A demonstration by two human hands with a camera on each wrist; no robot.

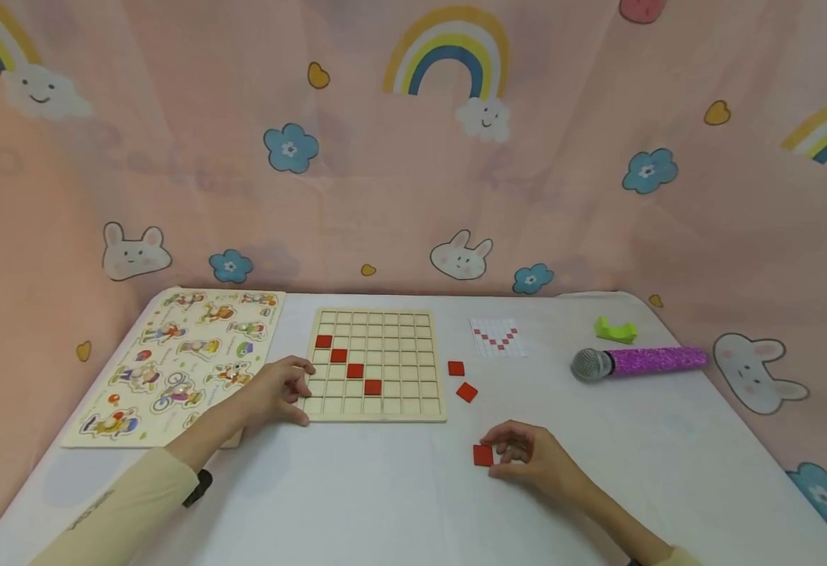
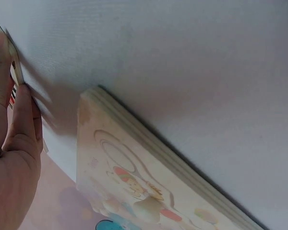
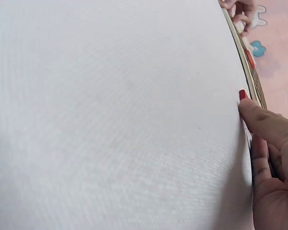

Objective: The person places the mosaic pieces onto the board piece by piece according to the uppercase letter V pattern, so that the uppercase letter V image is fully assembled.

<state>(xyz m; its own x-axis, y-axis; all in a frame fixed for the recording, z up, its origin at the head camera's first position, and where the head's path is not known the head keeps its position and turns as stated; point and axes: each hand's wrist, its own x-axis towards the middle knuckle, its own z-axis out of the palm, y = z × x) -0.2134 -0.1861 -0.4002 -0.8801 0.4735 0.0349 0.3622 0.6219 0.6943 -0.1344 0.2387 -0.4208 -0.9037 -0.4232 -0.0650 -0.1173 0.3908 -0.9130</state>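
A wooden grid board (image 1: 406,330) lies flat, with several red square tiles (image 1: 355,370) in a diagonal of its cells. My left hand (image 1: 277,391) holds the board's left edge, thumb near the front corner; in the left wrist view the thumb and fingers (image 2: 23,112) meet that edge. My right hand (image 1: 537,460) pinches a red square tile (image 1: 482,455) between thumb and forefinger, at the table, right of the board's front corner. Two loose red tiles (image 1: 466,391) lie between the board and a small pattern card (image 1: 498,338) showing a red V.
A wooden picture puzzle board (image 1: 173,354) lies left of the grid, beside my left forearm. To the right are a purple glittery microphone (image 1: 657,361) and a bright green curved piece (image 1: 615,331). A pink patterned cloth (image 1: 357,204) hangs behind the white table (image 1: 357,495).
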